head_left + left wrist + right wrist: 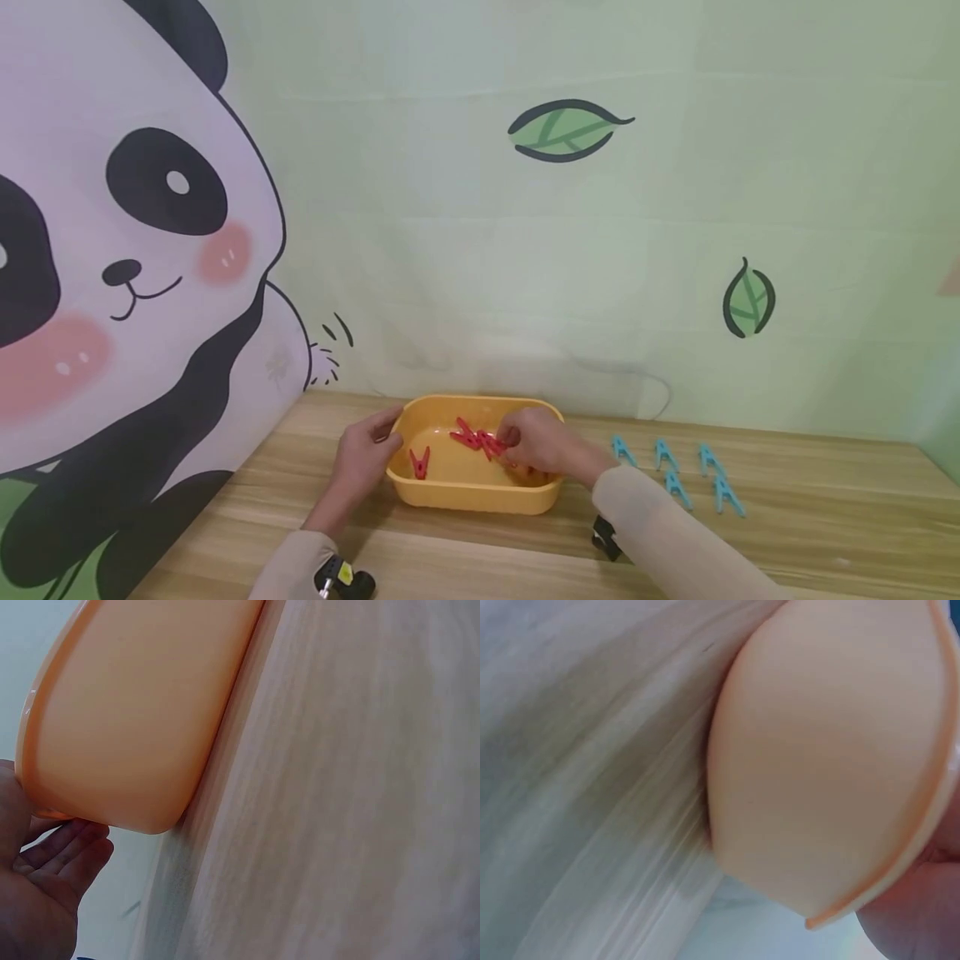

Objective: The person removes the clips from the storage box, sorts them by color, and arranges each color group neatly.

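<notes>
A yellow plastic basin point(480, 497) stands on the table with several red clothespins point(420, 463) inside. My left hand point(363, 454) grips its left end, thumb at the rim and fingers round the outside; the left wrist view shows those fingers point(79, 851) below the rim. Over the right part of the basin, my right hand point(542, 440) reaches in with bent fingers. Its fingertips are beside a red clothespin point(489, 443); whether they pinch one is hidden. The right wrist view shows mostly the basin's outer wall point(825, 750), with part of the right hand point(919, 907) beyond the rim.
Several blue clothespins point(672, 487) lie in two rows on the wooden table point(840, 517), right of the basin. Behind the table hangs a pale green backdrop point(450, 267) with a printed panda point(172, 275) and leaves. Black wrist cameras point(347, 578) sit at both sleeves.
</notes>
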`<action>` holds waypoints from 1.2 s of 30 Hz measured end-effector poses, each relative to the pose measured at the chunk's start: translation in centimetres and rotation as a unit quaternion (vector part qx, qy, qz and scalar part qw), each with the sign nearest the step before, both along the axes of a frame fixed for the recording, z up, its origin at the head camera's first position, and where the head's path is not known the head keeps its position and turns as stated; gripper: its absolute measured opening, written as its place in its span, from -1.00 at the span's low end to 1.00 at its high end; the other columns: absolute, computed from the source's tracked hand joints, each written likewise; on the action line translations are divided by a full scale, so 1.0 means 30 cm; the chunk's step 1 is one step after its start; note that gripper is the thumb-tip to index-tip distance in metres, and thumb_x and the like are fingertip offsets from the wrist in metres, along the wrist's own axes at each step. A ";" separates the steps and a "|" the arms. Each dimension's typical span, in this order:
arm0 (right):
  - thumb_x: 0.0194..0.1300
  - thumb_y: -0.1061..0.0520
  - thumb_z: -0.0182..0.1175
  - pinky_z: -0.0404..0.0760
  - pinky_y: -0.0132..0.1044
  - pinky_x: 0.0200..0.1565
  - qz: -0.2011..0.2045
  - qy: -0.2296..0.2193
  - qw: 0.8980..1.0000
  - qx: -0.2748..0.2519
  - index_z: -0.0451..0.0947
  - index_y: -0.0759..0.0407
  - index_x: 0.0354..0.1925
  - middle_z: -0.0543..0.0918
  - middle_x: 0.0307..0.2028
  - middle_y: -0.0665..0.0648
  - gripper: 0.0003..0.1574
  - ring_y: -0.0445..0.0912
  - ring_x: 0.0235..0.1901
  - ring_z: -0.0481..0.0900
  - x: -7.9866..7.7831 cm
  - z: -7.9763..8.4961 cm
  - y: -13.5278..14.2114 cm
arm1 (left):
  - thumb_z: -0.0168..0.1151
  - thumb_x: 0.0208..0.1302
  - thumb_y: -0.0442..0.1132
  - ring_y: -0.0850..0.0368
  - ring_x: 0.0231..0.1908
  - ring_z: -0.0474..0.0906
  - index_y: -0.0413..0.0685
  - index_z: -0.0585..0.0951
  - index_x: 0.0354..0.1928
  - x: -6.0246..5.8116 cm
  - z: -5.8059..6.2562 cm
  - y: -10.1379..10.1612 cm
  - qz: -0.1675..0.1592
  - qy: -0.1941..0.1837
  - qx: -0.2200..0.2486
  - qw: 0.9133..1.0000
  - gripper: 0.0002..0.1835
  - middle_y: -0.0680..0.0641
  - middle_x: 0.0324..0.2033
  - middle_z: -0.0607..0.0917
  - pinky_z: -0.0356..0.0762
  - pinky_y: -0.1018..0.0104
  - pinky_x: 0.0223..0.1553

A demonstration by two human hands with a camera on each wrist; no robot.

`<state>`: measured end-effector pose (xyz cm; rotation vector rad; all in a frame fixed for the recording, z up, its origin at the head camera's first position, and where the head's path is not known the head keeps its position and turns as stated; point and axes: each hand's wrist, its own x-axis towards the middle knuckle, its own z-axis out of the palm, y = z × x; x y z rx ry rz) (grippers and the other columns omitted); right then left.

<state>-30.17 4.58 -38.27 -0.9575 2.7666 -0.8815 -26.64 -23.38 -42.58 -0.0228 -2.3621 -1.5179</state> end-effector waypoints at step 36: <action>0.36 0.30 0.41 0.79 -0.29 -0.12 -0.070 0.011 0.986 -0.152 0.74 0.25 0.00 0.80 -0.14 0.05 -0.75 -0.07 -0.16 0.74 0.208 0.119 0.292 | 0.18 0.41 -0.49 -0.31 0.27 0.60 -0.41 0.55 0.36 0.004 0.007 0.000 0.003 -0.023 -0.017 1.000 -0.51 -0.39 0.26 0.64 0.58 -0.05 0.24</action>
